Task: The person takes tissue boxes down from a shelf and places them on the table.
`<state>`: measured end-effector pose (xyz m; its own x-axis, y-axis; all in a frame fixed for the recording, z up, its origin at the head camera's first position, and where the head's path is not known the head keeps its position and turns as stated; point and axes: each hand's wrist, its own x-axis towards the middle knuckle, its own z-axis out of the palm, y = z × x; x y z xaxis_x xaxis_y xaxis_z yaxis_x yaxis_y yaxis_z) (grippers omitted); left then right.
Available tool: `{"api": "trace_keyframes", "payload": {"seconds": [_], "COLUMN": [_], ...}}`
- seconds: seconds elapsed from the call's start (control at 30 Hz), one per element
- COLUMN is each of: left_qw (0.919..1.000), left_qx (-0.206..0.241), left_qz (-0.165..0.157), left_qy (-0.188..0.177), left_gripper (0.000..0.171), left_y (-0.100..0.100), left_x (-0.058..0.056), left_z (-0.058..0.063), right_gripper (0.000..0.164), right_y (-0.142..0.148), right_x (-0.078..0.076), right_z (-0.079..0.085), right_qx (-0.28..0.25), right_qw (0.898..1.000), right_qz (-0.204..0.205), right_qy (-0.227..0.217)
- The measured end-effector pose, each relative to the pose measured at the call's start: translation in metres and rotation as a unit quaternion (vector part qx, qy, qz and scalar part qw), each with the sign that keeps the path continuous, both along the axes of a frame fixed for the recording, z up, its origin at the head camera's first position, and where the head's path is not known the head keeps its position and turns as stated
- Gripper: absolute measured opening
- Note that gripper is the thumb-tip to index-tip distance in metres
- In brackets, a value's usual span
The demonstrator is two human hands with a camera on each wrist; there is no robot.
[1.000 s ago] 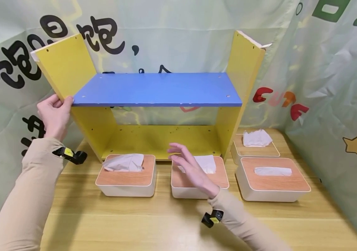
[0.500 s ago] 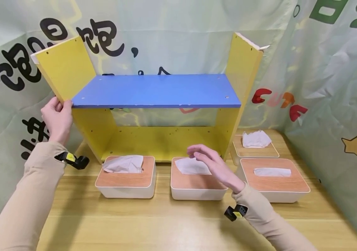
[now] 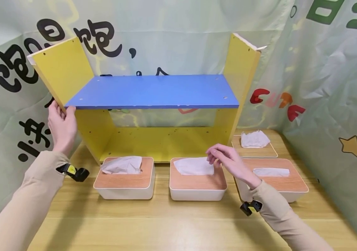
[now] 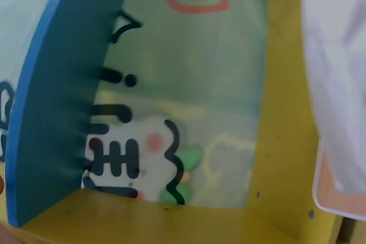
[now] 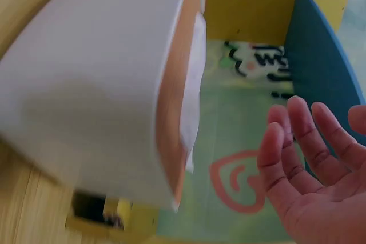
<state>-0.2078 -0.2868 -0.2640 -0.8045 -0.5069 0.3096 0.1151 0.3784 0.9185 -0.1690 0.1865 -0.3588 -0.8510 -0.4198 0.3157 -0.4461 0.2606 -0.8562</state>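
Note:
A yellow shelf unit [image 3: 162,143] with a blue middle board [image 3: 153,91] stands upright on the table. At the board's left front corner, my left hand [image 3: 63,127] grips the front edge of the unit's left side panel [image 3: 63,69]. My right hand [image 3: 231,163] hovers by the right side of the middle tissue box [image 3: 183,182], its fingers loosely bent and holding nothing. In the right wrist view those relaxed fingers [image 5: 274,147] appear beside the box, apart from it. A white tissue [image 3: 194,166] lies across the box's wood-look lid.
Another tissue box [image 3: 125,181] stands in front of the unit's left half. To the right are a front tissue box [image 3: 274,183] and one behind it [image 3: 253,151]. A printed cloth [image 3: 178,42] hangs behind and along both sides of the wooden table [image 3: 153,226].
My right hand has moved rightward from over the middle tissue box to its right edge, uncovering the tissue. My left hand keeps its grip while its wrist shifts slightly down and right.

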Motion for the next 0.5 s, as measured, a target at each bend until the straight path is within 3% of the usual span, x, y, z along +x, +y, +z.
{"api": "trace_keyframes", "payload": {"seconds": [0.27, 0.5], "left_qw": [0.9955, 0.9813], "left_qx": [-0.085, -0.184], "left_qz": [-0.013, -0.044], "left_qy": [-0.041, -0.034], "left_gripper": [0.083, 0.087], "left_y": [0.008, 0.018], "left_x": [0.017, 0.029], "left_z": [-0.011, -0.028], "right_gripper": [0.016, 0.013], "right_y": [0.024, 0.044], "right_x": [-0.001, -0.003], "right_z": [0.002, 0.001], "right_qx": [0.076, 0.166], "right_qw": [0.995, 0.976], "right_qz": [-0.059, -0.12], "right_qy": [0.014, 0.076]}}
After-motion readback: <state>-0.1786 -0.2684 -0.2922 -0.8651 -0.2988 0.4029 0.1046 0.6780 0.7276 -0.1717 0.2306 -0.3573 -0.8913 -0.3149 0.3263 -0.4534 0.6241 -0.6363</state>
